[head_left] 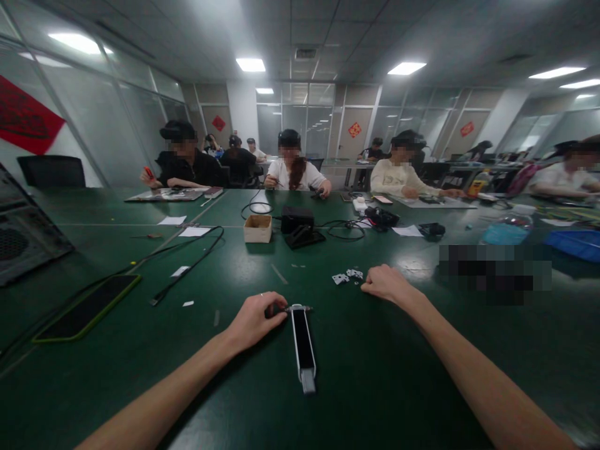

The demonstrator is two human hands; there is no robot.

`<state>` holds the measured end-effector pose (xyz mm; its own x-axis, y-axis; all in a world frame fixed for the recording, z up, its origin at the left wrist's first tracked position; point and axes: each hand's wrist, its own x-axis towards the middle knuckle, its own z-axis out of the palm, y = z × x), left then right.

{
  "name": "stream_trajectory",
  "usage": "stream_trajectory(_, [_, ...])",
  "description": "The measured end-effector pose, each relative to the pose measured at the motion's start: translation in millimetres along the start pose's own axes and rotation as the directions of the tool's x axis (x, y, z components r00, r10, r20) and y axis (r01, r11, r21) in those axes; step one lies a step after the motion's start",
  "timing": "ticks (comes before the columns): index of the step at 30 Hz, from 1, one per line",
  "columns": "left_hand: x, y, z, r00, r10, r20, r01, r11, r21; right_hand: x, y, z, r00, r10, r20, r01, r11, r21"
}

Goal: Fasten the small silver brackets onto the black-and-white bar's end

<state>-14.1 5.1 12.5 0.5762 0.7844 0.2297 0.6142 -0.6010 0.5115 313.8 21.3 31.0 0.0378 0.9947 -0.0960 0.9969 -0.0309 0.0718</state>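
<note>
A long, narrow device [304, 344] with a white frame, a black face and a grey end piece lies on the green table in front of me. A thin bar crosses its far end. My left hand [257, 322] rests on the table to its left, thumb and forefinger closed at the left end of that bar. Farther off and to the right, my right hand [388, 283] is on the table with its fingers curled together. Its fingertips are beside several small white pieces with dark spots [347, 276]; whether they pinch one is hidden.
A green-edged phone [91, 309] and a black cable [187, 270] lie to the left. Ahead are a small cardboard box [257, 229] and a black stand [300, 228]. A blue tray [576, 244] sits at the right. Several people work across the table.
</note>
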Motion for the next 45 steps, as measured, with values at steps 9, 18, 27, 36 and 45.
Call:
stream_trajectory(9, [-1, -1, 1.0, 1.0, -0.002, -0.002, 0.002, 1.0, -0.018, 7, 10, 10, 0.999, -0.051, -0.006, 0.052, 0.996, 0.072])
stream_trajectory(18, [-3, 3, -5.0, 0.989, 0.057, -0.139, -0.053, 0.998, 0.031, -11, -5, -4, 0.864, -0.286, -0.414, 0.34, 0.939, 0.06])
stream_trajectory(27, [-3, 8, 11.3, 0.868, 0.399, -0.295, -0.387, 0.916, 0.101, -51, -99, 2, 0.675, -0.408, -0.614, 0.737, 0.417, 0.532])
stream_trajectory(36, [-2, 15, 7.9, 0.751, 0.553, -0.361, -0.529, 0.831, 0.174, -58, -115, 10, 0.828, -0.309, -0.468, 0.501, 0.034, 0.865])
stream_trajectory(45, [-1, 1, 2.1, 0.786, 0.552, -0.278, -0.53, 0.833, 0.156, -56, -107, 10, 0.783, -0.342, -0.52, 0.609, 0.247, 0.754])
